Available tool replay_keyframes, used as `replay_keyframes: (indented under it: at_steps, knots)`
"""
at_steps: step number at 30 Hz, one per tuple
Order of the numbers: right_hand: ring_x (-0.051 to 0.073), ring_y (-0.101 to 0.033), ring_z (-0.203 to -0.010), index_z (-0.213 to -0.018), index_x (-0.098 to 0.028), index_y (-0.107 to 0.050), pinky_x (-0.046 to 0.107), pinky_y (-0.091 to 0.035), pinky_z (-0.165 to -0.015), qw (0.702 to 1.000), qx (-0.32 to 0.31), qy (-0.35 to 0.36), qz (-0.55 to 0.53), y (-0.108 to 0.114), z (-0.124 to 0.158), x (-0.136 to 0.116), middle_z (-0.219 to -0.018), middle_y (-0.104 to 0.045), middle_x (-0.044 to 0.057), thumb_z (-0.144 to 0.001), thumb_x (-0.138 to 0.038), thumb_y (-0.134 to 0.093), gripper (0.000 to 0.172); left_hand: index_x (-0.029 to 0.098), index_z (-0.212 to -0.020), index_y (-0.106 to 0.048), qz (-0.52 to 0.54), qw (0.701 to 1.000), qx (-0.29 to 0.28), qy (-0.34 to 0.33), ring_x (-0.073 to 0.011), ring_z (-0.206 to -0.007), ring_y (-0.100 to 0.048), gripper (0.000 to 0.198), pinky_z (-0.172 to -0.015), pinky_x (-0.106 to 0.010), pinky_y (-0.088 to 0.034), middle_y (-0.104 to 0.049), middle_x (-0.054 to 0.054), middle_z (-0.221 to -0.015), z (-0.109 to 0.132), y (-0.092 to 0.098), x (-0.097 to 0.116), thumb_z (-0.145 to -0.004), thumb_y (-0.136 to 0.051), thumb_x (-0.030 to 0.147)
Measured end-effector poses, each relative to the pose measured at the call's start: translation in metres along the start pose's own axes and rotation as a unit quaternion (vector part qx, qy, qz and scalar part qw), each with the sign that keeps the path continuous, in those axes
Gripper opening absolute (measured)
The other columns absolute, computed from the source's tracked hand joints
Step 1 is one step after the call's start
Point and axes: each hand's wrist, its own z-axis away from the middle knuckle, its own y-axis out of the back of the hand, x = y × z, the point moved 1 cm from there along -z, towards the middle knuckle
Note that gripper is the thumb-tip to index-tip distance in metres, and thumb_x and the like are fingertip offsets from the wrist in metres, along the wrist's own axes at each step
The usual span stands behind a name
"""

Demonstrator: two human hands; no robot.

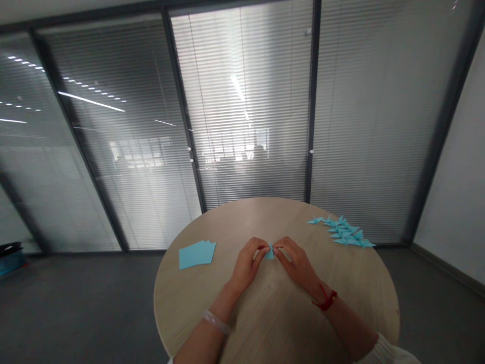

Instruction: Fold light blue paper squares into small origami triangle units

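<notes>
A small piece of folded blue paper (269, 252) stands point-up between the two hands, above the middle of the counter and toward its far side. Its exact folds are partly hidden by the grip.

The left hand (246, 265) and right hand (297, 261) face each other, one on either side of the paper. The fingers (259, 247) of the left hand are closed on the paper's left side. The fingers (279, 251) of the right hand are closed on its right side. Both hands grasp the piece, and the two sets of fingertips are almost touching across it.

A translucent bangle (215, 322) sits on the left wrist. A red cord (325, 299) is tied around the right wrist, and a white knit cuff (386, 351) shows beyond it.

The round wooden counter (273, 323) carries two other groups. To the left of the hands lies a small stack of blue paper squares (197, 254), slightly fanned. To the right, near the far edge, lies a loose cluster of blue origami cranes (343, 232), touching and overlapping.

Behind the counter stands a glass partition (250, 111) with slatted blinds. A gray carpet (83, 298) lies below it
</notes>
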Motion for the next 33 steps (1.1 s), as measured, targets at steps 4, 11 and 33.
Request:
replay_keyframes:
  at_steps: [4,11,33]
  knots:
    - [0.019,-0.055,-0.082,-0.090,-0.021,-0.056,0.032,-0.044,-0.076,1.000,-0.015,0.010,0.013,-0.0012,0.0014,0.0000,-0.085,-0.060,0.005,-0.093,-0.029,-0.040,0.018,0.018,-0.086,-0.058,-0.013,0.999,-0.037,-0.010,-0.0158,-0.082,-0.054,0.023,-0.076,-0.028,-0.043,-0.058,-0.005,-0.084,-0.0003,0.0011,0.0016,-0.091,-0.040,0.032]
    - [0.019,-0.054,-0.079,-0.087,-0.021,-0.058,0.031,-0.045,-0.074,0.998,-0.041,0.020,0.033,-0.0001,0.0016,-0.0006,-0.081,-0.060,0.005,-0.092,-0.024,-0.040,0.019,0.018,-0.090,-0.056,-0.024,0.996,-0.088,-0.023,-0.0161,-0.085,-0.052,0.028,-0.078,-0.028,-0.042,-0.056,-0.006,-0.088,-0.0003,0.0033,0.0028,-0.094,-0.032,0.032]
    - [0.017,-0.056,-0.073,-0.080,-0.020,-0.061,0.029,-0.044,-0.071,0.999,-0.044,0.005,0.016,0.0004,0.0015,0.0008,-0.076,-0.062,0.003,-0.087,-0.022,-0.048,0.015,0.018,-0.090,-0.053,-0.015,0.994,-0.111,-0.010,-0.0161,-0.086,-0.051,0.026,-0.079,-0.027,-0.040,-0.054,-0.006,-0.088,0.0005,0.0020,0.0001,-0.094,-0.031,0.032]
